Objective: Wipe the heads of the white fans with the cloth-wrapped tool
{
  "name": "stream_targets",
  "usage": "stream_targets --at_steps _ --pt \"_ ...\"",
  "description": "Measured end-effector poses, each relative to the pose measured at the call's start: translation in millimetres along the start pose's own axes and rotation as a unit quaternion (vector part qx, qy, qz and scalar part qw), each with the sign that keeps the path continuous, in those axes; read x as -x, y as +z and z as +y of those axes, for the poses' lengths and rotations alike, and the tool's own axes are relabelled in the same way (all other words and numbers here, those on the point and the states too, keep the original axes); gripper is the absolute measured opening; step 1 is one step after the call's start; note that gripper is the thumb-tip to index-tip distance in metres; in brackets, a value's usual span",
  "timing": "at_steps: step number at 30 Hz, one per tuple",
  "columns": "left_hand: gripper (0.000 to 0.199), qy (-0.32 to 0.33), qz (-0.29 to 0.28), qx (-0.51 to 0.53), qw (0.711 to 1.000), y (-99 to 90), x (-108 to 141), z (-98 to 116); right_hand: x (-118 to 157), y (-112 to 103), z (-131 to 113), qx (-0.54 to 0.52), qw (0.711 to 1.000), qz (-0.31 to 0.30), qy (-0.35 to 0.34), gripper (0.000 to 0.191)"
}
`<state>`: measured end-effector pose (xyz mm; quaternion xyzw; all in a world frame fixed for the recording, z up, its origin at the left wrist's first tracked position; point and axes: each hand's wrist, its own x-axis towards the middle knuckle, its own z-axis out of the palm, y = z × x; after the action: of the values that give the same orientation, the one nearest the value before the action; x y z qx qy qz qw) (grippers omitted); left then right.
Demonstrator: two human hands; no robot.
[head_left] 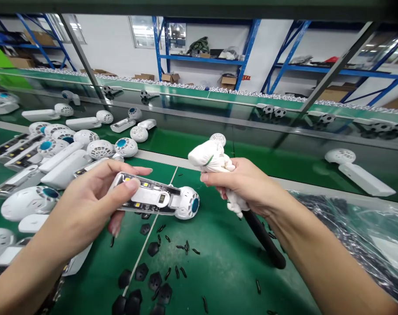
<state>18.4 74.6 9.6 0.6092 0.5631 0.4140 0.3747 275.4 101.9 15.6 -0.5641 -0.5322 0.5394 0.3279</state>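
Observation:
My left hand (90, 194) is closed around one end of a white handheld device with a round vented head (154, 197). Its clear-covered side, showing a circuit board with yellow LEDs, faces up, and the head with a blue centre points right. In my right hand (251, 181) is a hammer (264, 243), gripped near its head. White cloth (207, 155) wraps the hammer's head, and its black handle slants down to the right. The hammer and the device are apart. Below them, small black pentagon pieces (155, 280) and short black strips (186, 247) lie on the green surface.
Many similar white devices (67, 168) are piled at left. Another device (359, 170) lies at right, beyond a clear plastic bag of dark parts (353, 232). Metal posts (79, 54) rise across the far side, with football-patterned pieces and blue shelving (202, 59) behind.

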Motion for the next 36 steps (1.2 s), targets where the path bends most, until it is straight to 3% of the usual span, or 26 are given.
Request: stream_targets --at_steps 4,9,12,14,16,19,27,36 --pt "0.028 -0.027 -0.050 0.093 0.994 7.0 13.8 -6.2 -3.1 7.5 3.5 -0.010 1.000 0.003 0.028 0.015" --pt "0.035 -0.047 -0.105 0.046 0.992 20.7 43.6 -12.9 -1.3 12.8 5.0 -0.025 0.993 -0.028 0.109 0.010" --pt "0.029 0.043 -0.137 -0.028 0.989 26.2 56.3 -19.0 -1.1 12.7 6.2 -0.009 0.993 0.008 0.114 0.012" --pt "0.024 0.110 -0.123 -0.067 0.984 29.3 59.7 -21.4 -1.6 12.6 7.3 -0.001 0.992 0.029 0.121 0.011" --pt "0.020 0.153 -0.098 -0.090 0.979 31.4 59.6 -21.1 -1.5 13.1 8.9 -0.010 0.991 0.027 0.128 0.010" --pt "0.023 0.200 -0.104 -0.120 0.967 31.9 55.7 -18.4 0.1 13.8 12.8 -0.016 0.991 0.000 0.131 0.008" --pt "0.024 0.258 -0.108 -0.095 0.955 33.0 52.9 -20.9 -3.7 7.7 20.6 -0.010 0.988 -0.083 0.133 0.012" --pt "0.026 0.251 -0.126 -0.110 0.953 29.2 47.0 -18.9 -6.1 6.3 17.0 0.022 0.991 -0.079 0.107 0.025"
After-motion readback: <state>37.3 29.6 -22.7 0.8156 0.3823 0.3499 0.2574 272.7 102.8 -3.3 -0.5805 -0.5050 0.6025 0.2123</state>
